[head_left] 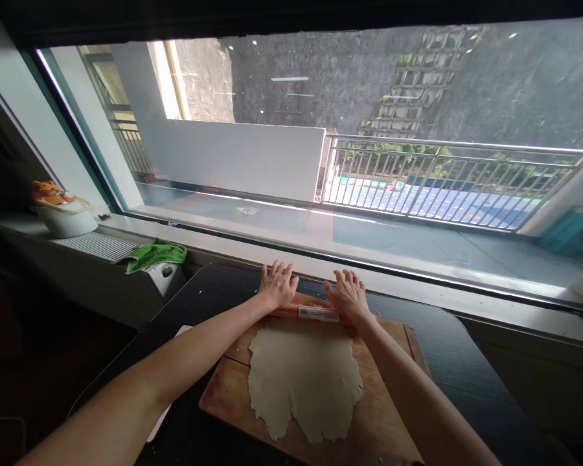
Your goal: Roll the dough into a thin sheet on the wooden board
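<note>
A wide, thin sheet of pale dough (pixel 304 375) lies on a wooden cutting board (pixel 223 388), its edge ragged and split at the near side. Across the dough's far end lies an orange-pink rolling pin (pixel 286 312) with a white label. My left hand (pixel 276 287) rests its palm on the pin's left end, fingers stretched forward and apart. At the right end, my right hand (pixel 348 296) presses down the same way, fingers spread beyond the pin. Neither hand is wrapped around it. The pin's ends are hidden under the palms.
The board stands on a dark table (pixel 447 362) against a windowsill (pixel 398 285). A pale flat object (pixel 159 424) is partly covered by my left arm. To the left, a green cloth (pixel 156 255) and a white container (pixel 65 217) sit on a ledge. A large window rises ahead.
</note>
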Available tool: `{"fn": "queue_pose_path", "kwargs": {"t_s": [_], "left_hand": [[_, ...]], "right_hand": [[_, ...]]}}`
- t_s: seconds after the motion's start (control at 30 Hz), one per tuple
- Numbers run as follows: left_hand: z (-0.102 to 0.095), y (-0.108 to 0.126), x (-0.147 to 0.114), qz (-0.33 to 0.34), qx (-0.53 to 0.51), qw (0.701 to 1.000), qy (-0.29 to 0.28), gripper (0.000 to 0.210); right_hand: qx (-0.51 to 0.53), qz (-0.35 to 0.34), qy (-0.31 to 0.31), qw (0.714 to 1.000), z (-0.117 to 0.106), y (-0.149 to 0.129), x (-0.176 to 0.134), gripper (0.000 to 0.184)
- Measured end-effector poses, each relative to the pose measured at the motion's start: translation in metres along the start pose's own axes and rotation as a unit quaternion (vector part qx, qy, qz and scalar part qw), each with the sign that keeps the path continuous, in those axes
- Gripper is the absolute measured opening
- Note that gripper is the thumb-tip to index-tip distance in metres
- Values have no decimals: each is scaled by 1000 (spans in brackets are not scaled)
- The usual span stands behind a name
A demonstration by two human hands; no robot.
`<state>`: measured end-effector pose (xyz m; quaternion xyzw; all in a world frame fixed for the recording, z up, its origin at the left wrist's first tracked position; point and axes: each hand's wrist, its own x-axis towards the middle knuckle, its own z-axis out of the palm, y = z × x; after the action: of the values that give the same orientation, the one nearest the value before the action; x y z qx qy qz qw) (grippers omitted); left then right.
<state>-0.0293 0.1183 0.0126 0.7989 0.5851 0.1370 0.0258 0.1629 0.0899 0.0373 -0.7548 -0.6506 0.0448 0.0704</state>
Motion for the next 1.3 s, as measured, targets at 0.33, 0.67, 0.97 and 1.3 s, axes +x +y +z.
{"fn": "queue_pose_path", "kwargs": {"t_s": [0.33,0.67,0.97,1.3], "left_hand": [[4,1,-38,103,5,994,23,52],[6,3,-49,101,-2,995,-15,51],[-2,3,11,-5,5,1000,-8,53],[7,4,-44,97,-4,995,29,50]], "right_hand": [[-12,-81,38,996,21,16,-40,53],[-1,-89,7,996,22,9,-45,54],[13,7,16,1000,8,-7,17,58],[4,-109,57,992,24,6,-44,47]]}}
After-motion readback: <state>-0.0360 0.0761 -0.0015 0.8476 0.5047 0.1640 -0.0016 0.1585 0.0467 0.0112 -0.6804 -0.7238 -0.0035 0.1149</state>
